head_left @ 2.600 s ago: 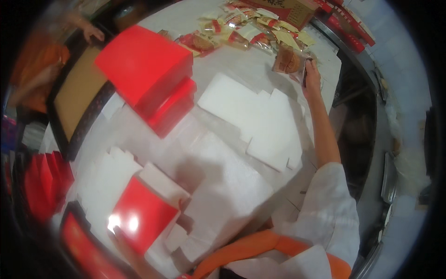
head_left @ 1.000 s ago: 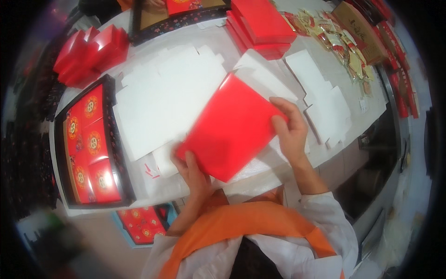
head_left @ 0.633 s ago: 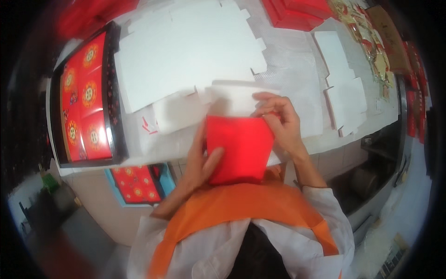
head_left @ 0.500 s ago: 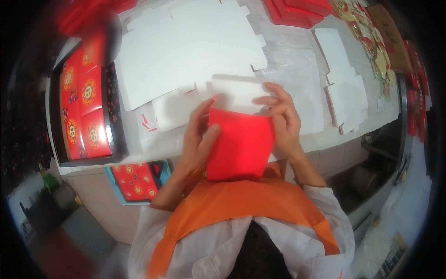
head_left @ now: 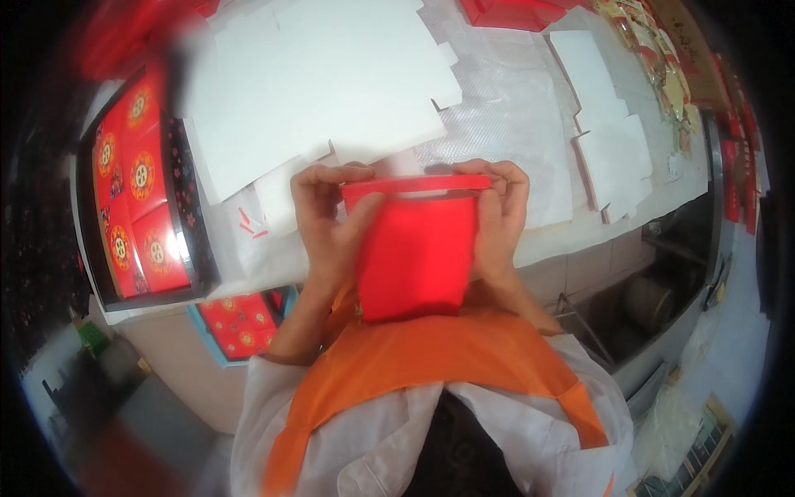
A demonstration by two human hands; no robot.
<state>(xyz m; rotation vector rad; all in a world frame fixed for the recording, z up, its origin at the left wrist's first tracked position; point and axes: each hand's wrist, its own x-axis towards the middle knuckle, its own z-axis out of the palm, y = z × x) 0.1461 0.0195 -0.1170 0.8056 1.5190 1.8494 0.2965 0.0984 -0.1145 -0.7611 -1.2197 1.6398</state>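
Between my two hands is a red cardboard box (head_left: 416,257), held upright against the front of my orange apron. Its top flap is bent over, with the red edge strip lying across the far side and a thin gap of pale inside showing below it. My left hand (head_left: 327,207) grips the box's upper left corner, thumb on the near red face and fingers behind the flap. At the upper right corner my right hand (head_left: 499,207) holds on likewise, its fingers curled over the flap's end. Fingertips behind the box are partly hidden.
White flat box blanks (head_left: 315,79) lie stacked on the table beyond my hands, with more narrow blanks (head_left: 600,124) to the right. A dark tray (head_left: 199,240) of patterned red packs stands at left; a blue-edged box (head_left: 207,331) sits below. Red boxes (head_left: 517,12) stand far back.
The raised flap, showing its white inside before, has folded down over the box's opening. Both hands have moved to the top corners, and the box has shifted slightly left.
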